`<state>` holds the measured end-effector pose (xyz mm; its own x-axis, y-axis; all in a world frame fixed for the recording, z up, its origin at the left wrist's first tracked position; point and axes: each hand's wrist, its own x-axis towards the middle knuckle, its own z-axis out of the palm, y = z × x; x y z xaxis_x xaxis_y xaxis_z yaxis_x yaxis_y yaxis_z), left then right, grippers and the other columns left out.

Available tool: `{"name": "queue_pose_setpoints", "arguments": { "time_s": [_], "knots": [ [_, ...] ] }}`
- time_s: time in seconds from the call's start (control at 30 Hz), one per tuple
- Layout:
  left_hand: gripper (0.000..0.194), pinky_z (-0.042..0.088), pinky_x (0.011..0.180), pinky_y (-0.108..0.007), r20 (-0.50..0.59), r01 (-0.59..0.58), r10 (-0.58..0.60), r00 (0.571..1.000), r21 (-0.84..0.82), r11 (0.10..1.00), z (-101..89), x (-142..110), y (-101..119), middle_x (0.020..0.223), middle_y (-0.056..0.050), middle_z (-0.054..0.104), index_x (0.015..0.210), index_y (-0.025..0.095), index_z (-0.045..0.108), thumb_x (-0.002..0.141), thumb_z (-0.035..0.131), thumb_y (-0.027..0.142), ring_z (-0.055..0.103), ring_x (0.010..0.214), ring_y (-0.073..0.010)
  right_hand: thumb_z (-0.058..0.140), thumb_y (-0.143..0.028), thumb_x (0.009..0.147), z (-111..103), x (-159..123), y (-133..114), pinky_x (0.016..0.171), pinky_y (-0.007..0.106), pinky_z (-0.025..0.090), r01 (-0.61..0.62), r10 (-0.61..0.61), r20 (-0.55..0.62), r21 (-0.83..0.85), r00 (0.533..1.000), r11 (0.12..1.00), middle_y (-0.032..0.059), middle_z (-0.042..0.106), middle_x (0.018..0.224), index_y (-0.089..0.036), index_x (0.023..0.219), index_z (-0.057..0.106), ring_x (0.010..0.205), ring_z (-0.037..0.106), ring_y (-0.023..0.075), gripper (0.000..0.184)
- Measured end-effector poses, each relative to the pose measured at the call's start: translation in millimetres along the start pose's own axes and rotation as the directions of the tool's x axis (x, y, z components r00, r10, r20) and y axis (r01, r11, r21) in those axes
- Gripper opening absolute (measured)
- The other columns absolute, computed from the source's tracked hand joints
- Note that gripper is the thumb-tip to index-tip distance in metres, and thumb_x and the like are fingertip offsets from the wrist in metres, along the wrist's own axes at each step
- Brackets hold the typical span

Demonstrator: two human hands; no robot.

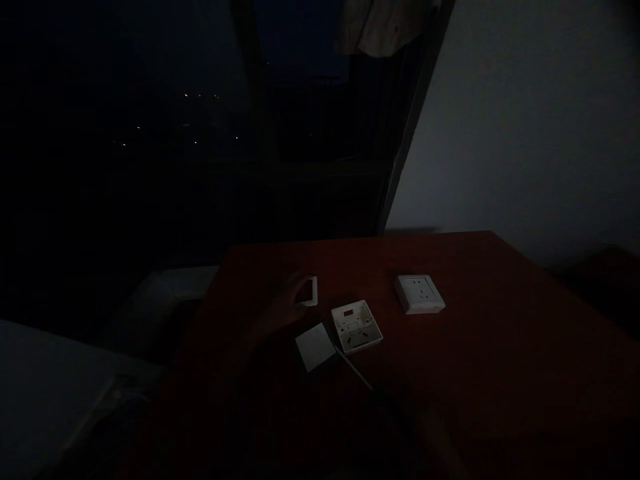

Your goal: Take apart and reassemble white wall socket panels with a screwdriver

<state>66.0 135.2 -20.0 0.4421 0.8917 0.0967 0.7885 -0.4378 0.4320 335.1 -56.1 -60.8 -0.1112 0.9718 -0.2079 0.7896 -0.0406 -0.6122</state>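
In dim light, my left hand point(285, 305) pinches a white square plastic frame point(315, 291) by its left side, over the table. My right hand point(425, 420), very dark at the lower right, holds a screwdriver point(355, 370); its pale shaft points up and left, and its handle is barely visible. The shaft's tip is by the right edge of a white switch panel point(315, 347). Just right of that panel lies a white open mounting box point(357, 327), its hollow side up, with slots and holes in its base.
A white wall socket on its box point(421, 293) sits farther right on the reddish-brown table point(500, 333). Behind the table is a dark window point(305, 120) with small lights outside. Cloth point(383, 27) hangs at the top, and a pale wall point(525, 120) stands right.
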Motion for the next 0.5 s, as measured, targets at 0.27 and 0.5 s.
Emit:
{"name": "queue_pose_setpoints", "arguments": {
  "time_s": [0.27,0.5],
  "knots": [
    [0.055,0.032,0.109,-0.043,-0.030,0.162,-0.162,0.986,-0.015,0.987,12.3,-41.1,31.2,0.143,-0.012,0.040,0.134,0.017,0.044,0.085,0.058,0.038,0.036,0.133,-0.0284,0.034,-0.045,0.095,-29.8,14.3,-9.1,0.089,0.034,0.051,-0.024,0.034,-0.045,0.202,0.998,0.979,0.0084,0.068,0.118,-0.022,0.123,0.060,0.104,0.065,0.0231,0.045],
    [0.087,0.030,0.109,-0.050,0.059,0.256,-0.256,0.965,0.010,0.967,44.8,-78.2,58.1,0.149,-0.009,0.034,0.143,0.029,0.031,0.068,0.072,0.046,0.031,0.136,-0.0361,0.035,-0.044,0.095,-39.2,30.9,-3.5,0.098,0.039,0.045,0.094,-0.089,-0.035,0.188,0.995,0.978,0.0077,0.064,0.124,-0.024,0.125,0.058,0.113,0.060,0.0232,0.044]
  ]
}}
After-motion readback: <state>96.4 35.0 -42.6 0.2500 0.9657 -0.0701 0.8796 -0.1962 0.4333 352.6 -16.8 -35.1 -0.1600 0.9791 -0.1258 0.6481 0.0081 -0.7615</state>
